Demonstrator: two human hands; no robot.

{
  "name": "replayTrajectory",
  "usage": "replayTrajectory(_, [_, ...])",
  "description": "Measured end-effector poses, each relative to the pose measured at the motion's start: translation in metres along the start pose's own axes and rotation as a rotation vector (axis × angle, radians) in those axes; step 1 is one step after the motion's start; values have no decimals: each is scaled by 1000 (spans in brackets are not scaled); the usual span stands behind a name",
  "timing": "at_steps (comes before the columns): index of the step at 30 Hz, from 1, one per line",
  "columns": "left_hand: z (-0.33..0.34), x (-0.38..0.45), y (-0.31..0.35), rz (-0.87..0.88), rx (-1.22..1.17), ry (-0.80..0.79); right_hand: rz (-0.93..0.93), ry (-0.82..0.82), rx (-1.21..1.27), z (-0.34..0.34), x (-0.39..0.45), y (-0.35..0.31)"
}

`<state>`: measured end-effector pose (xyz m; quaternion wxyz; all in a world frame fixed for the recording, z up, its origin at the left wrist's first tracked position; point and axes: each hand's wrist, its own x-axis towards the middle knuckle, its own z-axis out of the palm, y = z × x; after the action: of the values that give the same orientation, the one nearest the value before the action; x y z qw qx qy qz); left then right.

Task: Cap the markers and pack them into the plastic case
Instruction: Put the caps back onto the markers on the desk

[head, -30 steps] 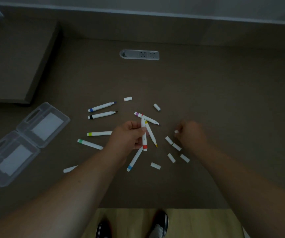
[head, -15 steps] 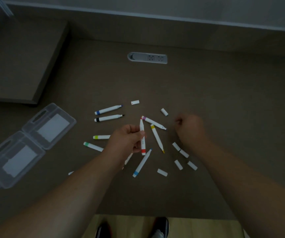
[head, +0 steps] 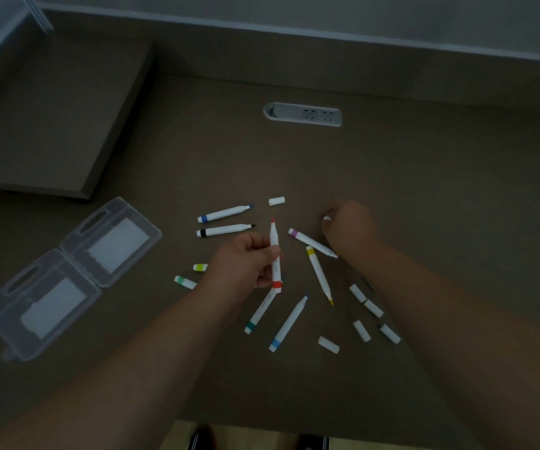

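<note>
Upright, the red marker point(head: 275, 254) sits pinched in left fingers point(head: 263, 243) — right fingers point(head: 330, 222) clench a cap point(head: 326, 218).

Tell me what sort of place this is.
Probably an office or study desk: a wide brown desktop with a built-in power socket strip set into it, a raised shelf block at the left, and a pale wall behind.
</note>
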<state>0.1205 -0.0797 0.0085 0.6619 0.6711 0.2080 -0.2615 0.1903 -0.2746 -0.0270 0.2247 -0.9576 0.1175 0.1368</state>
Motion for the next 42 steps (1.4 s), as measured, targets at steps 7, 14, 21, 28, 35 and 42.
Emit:
replayTrajectory(7, [4, 8, 19, 40, -14, 8, 423, -383, 956, -24, -40, -32])
replayTrajectory(14, [2, 13, 31, 102, -14, 35, 585, -550, 1179, -22, -48, -31])
replayTrajectory(21, [0, 14, 26, 82, -13, 32, 562, -490, 1080, -21, -43, -32])
replayTrajectory(28, [-15, 18, 18, 48, 1, 51, 62, -83, 167, -20, -15, -24])
replayTrajectory(35, [-30, 16, 12, 34, -7, 70, -26, -153, -237, -6, 3, -17])
replayTrajectory(42, [-40, 18, 11, 23, 6, 77, -257, 34, -233, 1, 19, -52])
